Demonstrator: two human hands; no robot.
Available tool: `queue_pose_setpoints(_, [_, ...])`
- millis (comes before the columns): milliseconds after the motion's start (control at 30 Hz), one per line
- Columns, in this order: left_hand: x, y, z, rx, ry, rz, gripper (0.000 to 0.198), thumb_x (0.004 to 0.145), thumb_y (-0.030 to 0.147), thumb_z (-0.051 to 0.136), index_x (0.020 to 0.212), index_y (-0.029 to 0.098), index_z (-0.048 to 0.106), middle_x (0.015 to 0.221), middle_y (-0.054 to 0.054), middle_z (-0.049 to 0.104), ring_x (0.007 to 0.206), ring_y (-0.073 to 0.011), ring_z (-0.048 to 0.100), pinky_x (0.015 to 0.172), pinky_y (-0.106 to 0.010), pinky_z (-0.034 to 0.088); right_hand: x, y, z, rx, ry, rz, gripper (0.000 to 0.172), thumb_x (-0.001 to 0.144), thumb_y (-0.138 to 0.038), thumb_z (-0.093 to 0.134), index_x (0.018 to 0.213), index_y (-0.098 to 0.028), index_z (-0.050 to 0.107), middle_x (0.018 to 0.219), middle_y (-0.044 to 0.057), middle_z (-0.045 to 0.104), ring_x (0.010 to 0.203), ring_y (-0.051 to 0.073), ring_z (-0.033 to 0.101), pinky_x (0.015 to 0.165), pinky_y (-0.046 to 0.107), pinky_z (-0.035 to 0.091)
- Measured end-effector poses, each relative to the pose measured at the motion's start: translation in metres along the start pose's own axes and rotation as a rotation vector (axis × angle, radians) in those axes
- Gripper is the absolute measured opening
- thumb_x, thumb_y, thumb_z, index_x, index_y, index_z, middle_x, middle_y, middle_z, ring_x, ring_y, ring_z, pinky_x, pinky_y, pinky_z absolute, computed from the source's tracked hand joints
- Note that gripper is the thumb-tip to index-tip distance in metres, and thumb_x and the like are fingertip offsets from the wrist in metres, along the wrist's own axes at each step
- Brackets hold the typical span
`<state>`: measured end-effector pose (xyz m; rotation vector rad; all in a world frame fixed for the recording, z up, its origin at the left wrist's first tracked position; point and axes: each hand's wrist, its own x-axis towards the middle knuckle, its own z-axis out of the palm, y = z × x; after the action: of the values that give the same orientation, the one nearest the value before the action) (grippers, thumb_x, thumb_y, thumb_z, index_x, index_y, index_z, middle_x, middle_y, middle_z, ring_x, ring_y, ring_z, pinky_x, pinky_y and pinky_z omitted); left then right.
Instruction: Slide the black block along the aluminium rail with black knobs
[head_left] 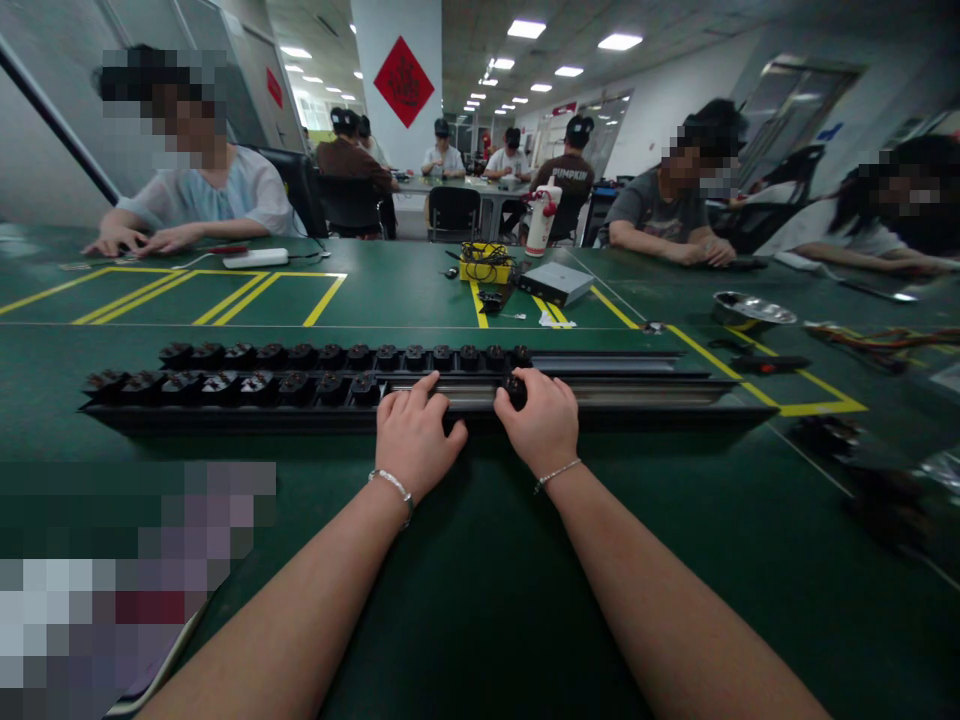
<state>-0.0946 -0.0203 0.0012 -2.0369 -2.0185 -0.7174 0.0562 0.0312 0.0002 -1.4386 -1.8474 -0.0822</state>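
Two long black metal channels lie side by side across the table, the near channel [645,392] and the far channel [607,363]. Rows of round black socket modules [296,388] fill their left parts, while bare metal shows on the right. Between the thumb and fingers of my right hand [541,415] is one black socket module [514,388], at the near channel. My left hand [414,435] rests over this same channel, just right of its last seated module, fingers apart. What lies under its fingertips is hidden.
A yellow box of black cables [484,264], a grey metal box [555,284] and a white bottle [541,220] stand beyond the channels. To the right are a metal bowl [754,309] and coloured wires [885,340]. Co-workers sit across the green table [465,560].
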Motion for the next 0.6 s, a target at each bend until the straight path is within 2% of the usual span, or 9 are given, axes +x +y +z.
queue_pose_setpoints(600, [0.0003,-0.0004,0.0005,0.028,0.008,0.014,0.020,0.076,0.037,0.050,0.085,0.023,0.060,0.134,-0.004,0.048,0.108,-0.0233,0.051,0.097,-0.042,0.031,0.0000,-0.0003,-0.0018,0.018,-0.004,0.013,0.026,0.078,-0.031,0.047,0.097,-0.018,0.058,0.099,0.008,0.065,0.096,0.023,0.057,0.096,0.038,0.030])
